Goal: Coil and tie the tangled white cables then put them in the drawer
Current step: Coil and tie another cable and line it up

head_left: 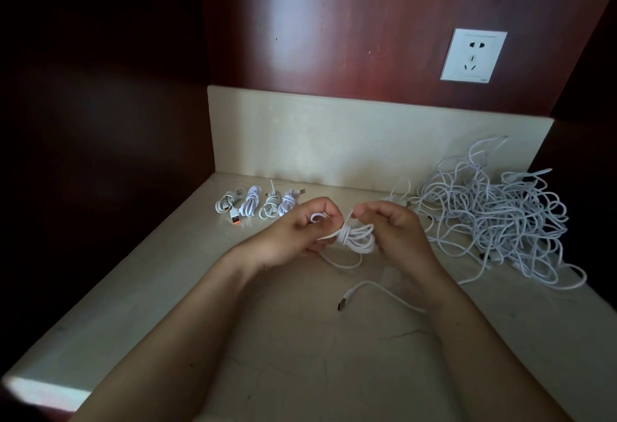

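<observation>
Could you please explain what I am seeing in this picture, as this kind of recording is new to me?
There is no machine here: a person works with bare hands. The one picture comes from a wide-angle camera worn on the head, looking forward and down, so both forearms enter from the bottom. The left hand and the right hand hold a small coil of white cable between them, each pinching a strand. Nearer the camera, a loose cable end with a metal plug lies on the pale stone counter. At the back left lie four small tied bundles of white cable; on the right sits a big tangled heap of white cables. A white wall socket is set in the dark red wooden panel behind.
</observation>
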`<state>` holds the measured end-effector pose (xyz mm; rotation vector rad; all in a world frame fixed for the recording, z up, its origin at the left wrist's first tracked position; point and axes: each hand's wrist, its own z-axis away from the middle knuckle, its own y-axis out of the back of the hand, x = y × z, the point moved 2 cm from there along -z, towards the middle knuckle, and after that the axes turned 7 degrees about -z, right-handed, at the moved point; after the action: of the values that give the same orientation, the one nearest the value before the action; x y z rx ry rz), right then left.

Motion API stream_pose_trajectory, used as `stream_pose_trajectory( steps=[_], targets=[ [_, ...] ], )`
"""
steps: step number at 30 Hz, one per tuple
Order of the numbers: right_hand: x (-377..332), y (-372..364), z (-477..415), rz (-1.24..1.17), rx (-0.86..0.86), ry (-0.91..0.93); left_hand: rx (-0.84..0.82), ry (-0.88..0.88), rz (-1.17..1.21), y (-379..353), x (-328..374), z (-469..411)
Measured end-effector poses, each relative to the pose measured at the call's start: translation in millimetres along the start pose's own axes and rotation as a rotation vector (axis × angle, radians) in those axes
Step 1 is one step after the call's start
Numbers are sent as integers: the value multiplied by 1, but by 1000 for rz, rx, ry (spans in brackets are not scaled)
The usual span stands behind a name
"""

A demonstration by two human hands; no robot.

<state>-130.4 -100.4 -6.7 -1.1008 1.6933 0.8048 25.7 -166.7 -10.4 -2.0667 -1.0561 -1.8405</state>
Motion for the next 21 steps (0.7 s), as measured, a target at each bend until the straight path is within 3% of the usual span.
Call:
stream_pose_trajectory(
  steps=[2,4,9,14,21],
  targets=[
    [0,-5,3,-135,-11,-101,-33,1,128,-1,2,1],
    [3,-8,5,-126,-8,-88,-10,9,236,-2,3,0],
    [11,-18,5,18,-42,-4,309,20,371,2,1,-7],
    [4,-29,12,5,-41,39,543,-67,-17,3,-9,-9],
    [1,-14,7,13,159,45,423,-240,-313,-19,3,-6]
  ],
)
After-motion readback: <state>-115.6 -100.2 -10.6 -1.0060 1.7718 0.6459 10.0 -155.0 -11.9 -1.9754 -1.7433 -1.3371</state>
